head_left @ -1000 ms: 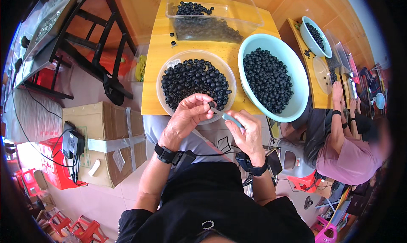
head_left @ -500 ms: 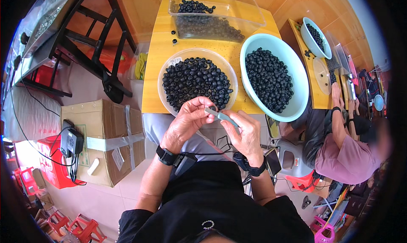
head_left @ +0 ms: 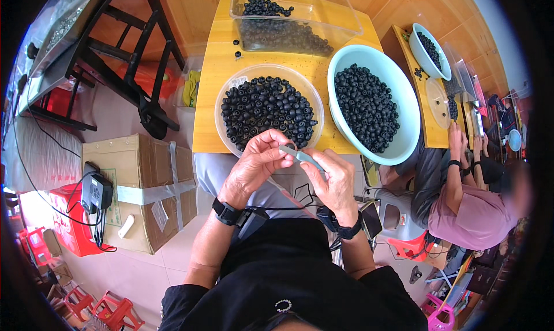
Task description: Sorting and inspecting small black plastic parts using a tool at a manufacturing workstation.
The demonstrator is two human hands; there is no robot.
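Note:
My left hand (head_left: 255, 163) pinches a small black round part (head_left: 290, 146) between thumb and fingertips, just past the table's near edge. In my right hand (head_left: 334, 180) is a small knife (head_left: 310, 160) with a grey-blue handle, its short blade pointing left against the part. My fingers partly cover the black part. Just beyond my hands, a round clear tub (head_left: 317, 94) holds many of the same black parts. To its right stands a light blue basin (head_left: 407, 132), also filled with black parts.
A clear rectangular box (head_left: 346, 26) with more parts stands at the table's back; two loose parts (head_left: 237, 54) lie beside it. A taped carton (head_left: 135, 169) is on the left. At right, a co-worker in a pink shirt (head_left: 470, 215) works at another table with a blue basin (head_left: 421, 32).
My hands, the knife and the part stay almost in place. The co-worker's near hand at right has shifted slightly toward the lower part of the view.

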